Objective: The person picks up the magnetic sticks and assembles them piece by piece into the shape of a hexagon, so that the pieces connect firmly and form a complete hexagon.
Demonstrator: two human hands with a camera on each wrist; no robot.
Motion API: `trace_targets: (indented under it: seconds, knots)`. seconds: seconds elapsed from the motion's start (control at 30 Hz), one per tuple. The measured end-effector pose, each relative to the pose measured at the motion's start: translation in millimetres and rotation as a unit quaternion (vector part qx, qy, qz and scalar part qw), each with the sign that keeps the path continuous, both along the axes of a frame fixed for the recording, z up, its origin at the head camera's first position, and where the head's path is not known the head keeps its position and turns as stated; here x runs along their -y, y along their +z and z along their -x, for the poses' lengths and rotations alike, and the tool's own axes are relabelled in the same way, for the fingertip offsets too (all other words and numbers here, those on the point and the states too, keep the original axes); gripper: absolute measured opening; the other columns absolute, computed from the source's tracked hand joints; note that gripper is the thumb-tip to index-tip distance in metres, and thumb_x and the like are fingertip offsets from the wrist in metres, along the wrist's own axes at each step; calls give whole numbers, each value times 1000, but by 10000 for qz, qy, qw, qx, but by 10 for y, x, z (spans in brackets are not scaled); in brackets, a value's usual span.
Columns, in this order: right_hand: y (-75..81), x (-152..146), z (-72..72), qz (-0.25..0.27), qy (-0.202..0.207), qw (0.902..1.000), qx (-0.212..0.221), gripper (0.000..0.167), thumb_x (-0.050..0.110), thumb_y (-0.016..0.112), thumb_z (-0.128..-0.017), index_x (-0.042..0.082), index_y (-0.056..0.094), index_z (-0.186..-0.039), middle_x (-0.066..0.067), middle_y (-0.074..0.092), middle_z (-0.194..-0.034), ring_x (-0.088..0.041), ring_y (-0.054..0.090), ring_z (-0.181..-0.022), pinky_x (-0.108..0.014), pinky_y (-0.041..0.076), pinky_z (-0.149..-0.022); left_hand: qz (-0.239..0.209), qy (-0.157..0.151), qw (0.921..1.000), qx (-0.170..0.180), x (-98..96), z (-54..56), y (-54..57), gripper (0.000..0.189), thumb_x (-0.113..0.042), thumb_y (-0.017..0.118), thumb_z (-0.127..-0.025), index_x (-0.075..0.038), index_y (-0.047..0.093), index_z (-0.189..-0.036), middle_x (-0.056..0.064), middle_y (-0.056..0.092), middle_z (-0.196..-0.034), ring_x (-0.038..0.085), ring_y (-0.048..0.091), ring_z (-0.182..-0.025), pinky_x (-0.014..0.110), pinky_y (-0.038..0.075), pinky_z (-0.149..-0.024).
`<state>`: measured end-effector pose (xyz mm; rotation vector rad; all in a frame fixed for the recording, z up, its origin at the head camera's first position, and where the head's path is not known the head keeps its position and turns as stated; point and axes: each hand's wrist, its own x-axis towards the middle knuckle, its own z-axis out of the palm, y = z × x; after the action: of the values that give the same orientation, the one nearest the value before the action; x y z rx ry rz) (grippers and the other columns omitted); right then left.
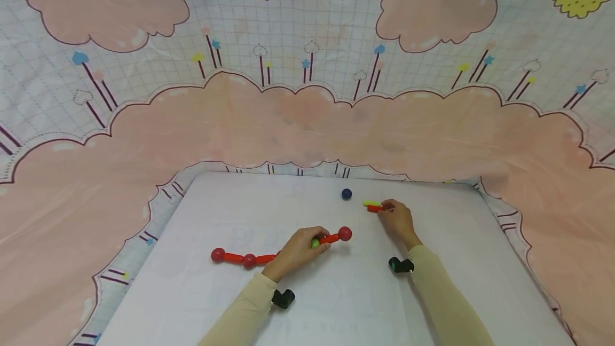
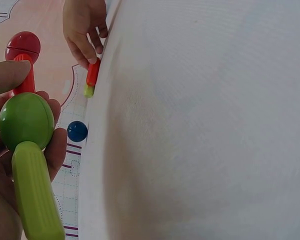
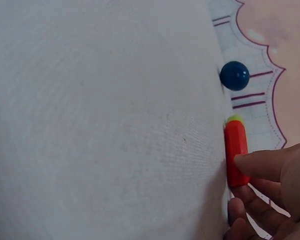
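Left hand [image 1: 299, 247] pinches a ball-and-rod chain [image 2: 26, 121]; right hand [image 1: 399, 223] pinches a red rod [image 3: 235, 140].

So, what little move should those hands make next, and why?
Probably the right hand should lift the red rod it pinches and bring it to the red ball ending the chain in the left hand. The chain alternates balls and rods, and nothing is joined beyond that ball, so a rod seems a likely fit there.

Red stick [image 3: 235, 137] in grip [image 3: 290, 185] — blue ball [image 3: 234, 76] near
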<state>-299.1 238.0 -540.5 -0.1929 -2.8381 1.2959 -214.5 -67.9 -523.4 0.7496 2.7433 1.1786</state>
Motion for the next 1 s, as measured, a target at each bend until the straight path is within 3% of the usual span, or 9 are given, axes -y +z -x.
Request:
trace_targets:
  seconds: [0.33,0.57,0.77,1.0]
  knots:
    - [-18,6,-58,-68,167,9998,-88,28,13,65,-93,2,65,-119,-19,66,-118,-32,60,-105,-42,48,-89,-10,10,10000,98,-15,3,-7,24,-28,70,-92,-21,67,-114,-8,67,-95,10,55,-87,25,48,-82]
    - [158,46,-196,51,440,9987,-258,27,12,66,-93,4,66,-118,-18,66,-119,-32,62,-104,-29,51,-71,-14,37,9998,169,-21,19,-18,24,-27,71,-91,-21,67,-114,-8,68,-97,10,55,-88,28,49,-83]
    - [291,71,-328,169,653,9965,-502,27,14,68,-92,6,67,-117,-19,68,-116,-33,66,-102,-26,48,-69,3,21,10000,14,-18,30,-35,23,-28,70,-92,-20,67,-113,-8,67,-95,9,55,-86,26,48,-83]
    - [412,107,-484,350,720,9953,-546,26,10,69,-91,7,67,-117,-20,70,-109,-22,67,-89,-24,48,-66,36,21,10000,-47,-23,35,-45,23,-28,69,-92,-20,67,-113,-9,66,-93,9,55,-86,25,48,-82]
